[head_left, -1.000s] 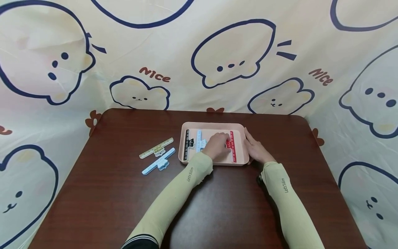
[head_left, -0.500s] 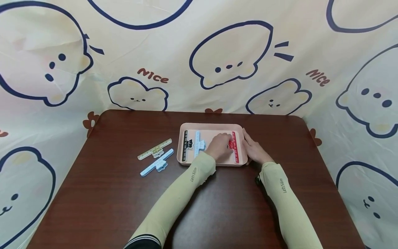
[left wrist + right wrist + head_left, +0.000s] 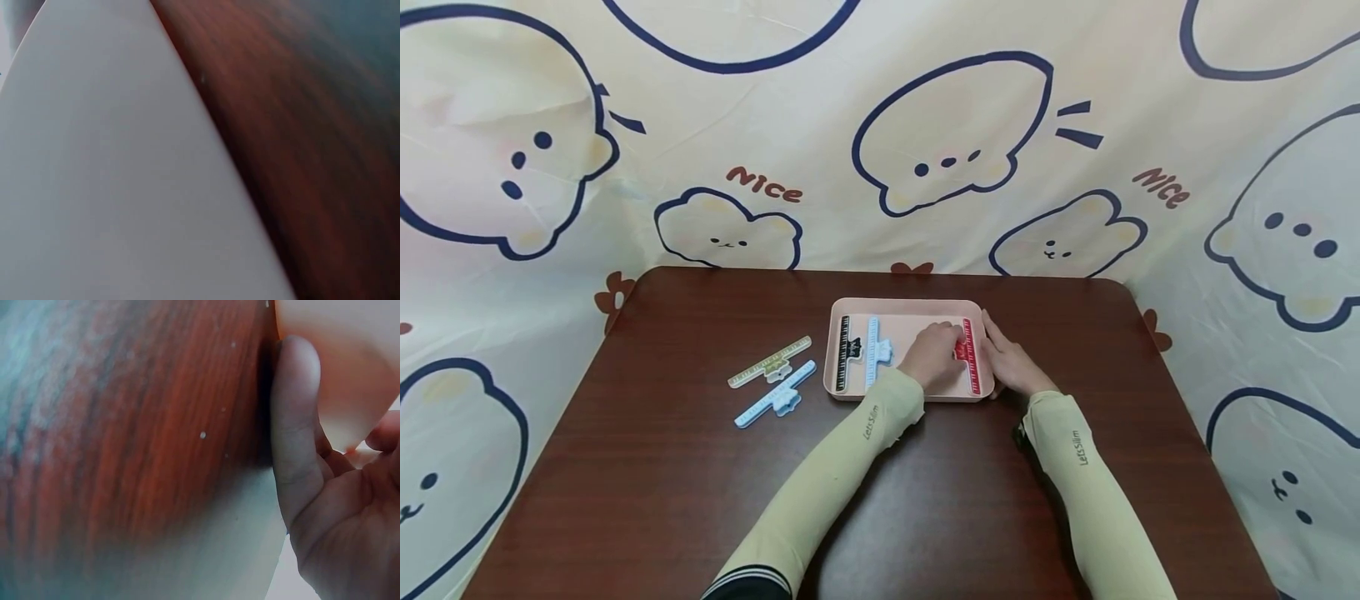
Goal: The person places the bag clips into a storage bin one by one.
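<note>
A pink tray (image 3: 910, 306) stands toward the far side of the table. My left hand (image 3: 931, 354) reaches into it, its curled fingers pinching the handle of a red ruler clip (image 3: 972, 358), which lies along the tray's right side. Most of that handle is hidden by the fingers. My right hand (image 3: 1017, 365) lies along the tray's right outer wall with straight fingers. In the right wrist view the thumb (image 3: 297, 406) presses against the wall. Farther left in the tray lie a black ruler clip (image 3: 843, 354) and a light blue ruler clip (image 3: 872, 350).
Left of the tray, a yellow-green ruler clip (image 3: 767, 364) and another blue ruler clip (image 3: 775, 396) lie slanted on the brown table (image 3: 647, 467). A patterned curtain (image 3: 835, 133) surrounds the table's back and sides. The tray's pale surface (image 3: 119, 162) fills much of the left wrist view.
My left hand has moved the red clip rightward, closer to the tray's right wall, and it leans slightly. My right hand stays at that wall. The whole head view has shifted a little.
</note>
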A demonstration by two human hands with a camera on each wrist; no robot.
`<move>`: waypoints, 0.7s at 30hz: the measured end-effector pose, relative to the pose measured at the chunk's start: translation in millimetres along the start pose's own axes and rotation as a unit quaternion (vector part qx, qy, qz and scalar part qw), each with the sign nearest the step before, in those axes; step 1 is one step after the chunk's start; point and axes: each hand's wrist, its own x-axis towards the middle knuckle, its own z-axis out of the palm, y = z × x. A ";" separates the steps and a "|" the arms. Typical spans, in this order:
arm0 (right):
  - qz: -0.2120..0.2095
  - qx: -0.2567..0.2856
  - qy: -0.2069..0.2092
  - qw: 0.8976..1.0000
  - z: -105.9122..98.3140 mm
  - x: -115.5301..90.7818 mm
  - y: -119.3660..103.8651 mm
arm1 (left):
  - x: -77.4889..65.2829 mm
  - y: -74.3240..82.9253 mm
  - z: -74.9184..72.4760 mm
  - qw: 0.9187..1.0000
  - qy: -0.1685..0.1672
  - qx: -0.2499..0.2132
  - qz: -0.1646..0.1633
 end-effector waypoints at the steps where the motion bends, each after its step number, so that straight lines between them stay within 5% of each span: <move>1: 0.002 0.002 -0.003 1.000 0.0 0.4 -0.2 | 0.1 -0.1 0.1 1.000 0.000 0.000 0.000; 21: 0.009 0.014 -0.006 1.000 0.2 0.9 -1.1 | 1.3 -0.2 3.7 1.000 0.002 -0.003 0.005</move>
